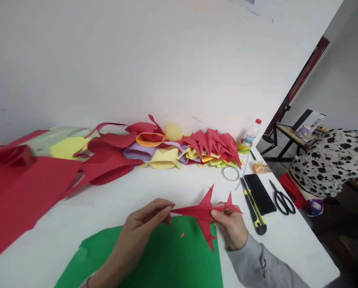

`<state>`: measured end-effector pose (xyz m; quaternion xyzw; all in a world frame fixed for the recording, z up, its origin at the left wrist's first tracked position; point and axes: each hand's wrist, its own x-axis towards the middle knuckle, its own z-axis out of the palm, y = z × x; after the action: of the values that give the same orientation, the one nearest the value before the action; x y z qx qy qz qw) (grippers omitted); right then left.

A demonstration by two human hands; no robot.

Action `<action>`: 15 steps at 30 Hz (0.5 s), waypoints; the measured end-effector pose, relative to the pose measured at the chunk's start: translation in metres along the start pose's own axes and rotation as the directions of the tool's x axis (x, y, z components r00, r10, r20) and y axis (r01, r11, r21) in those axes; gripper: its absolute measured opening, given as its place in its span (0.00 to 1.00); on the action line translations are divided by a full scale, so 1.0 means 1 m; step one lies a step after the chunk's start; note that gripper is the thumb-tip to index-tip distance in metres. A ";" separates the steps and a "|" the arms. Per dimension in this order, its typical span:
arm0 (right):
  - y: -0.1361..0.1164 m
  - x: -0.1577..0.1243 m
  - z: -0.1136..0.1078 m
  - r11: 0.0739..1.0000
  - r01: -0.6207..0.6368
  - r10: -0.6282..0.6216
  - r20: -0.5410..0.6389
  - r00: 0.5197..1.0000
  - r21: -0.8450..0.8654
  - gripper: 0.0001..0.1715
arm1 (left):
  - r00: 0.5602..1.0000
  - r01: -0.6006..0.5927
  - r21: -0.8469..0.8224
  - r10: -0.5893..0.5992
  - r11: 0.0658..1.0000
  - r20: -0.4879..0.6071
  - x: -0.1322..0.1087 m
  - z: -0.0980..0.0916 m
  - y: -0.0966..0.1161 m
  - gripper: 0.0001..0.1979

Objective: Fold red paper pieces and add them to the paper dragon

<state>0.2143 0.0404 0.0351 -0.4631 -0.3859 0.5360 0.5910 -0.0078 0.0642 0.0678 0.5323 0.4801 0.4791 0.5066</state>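
Observation:
A red folded paper airplane (204, 212) with pointed wings and tail fins is held level between my two hands, above the table. My left hand (147, 224) pinches its narrow nose tip between thumb and fingers. Around the rear body, just behind the wings, my right hand (231, 224) is closed with the thumb on top. Beneath lies a sheet of green paper (167, 256), partly covered by my left forearm. On it sits a small red paper scrap (182, 235).
Folded red paper planes (211, 144) and curled coloured paper line the wall, with large red sheets (47, 180) at left. To the right are a utility knife (253, 208), black phone (259, 194), scissors (283, 200), tape roll (230, 173) and bottle (252, 134). Another person (331, 160) sits beyond.

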 end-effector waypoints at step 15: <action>0.002 0.002 -0.002 1.000 -0.007 0.007 -0.004 1.000 0.019 0.15 | 0.996 -0.076 0.018 0.075 0.997 0.053 -0.002 0.004 0.010 0.07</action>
<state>0.2156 0.0424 0.0328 -0.4600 -0.3781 0.5406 0.5942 -0.0040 0.0617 0.0775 0.5674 0.4510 0.4789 0.4952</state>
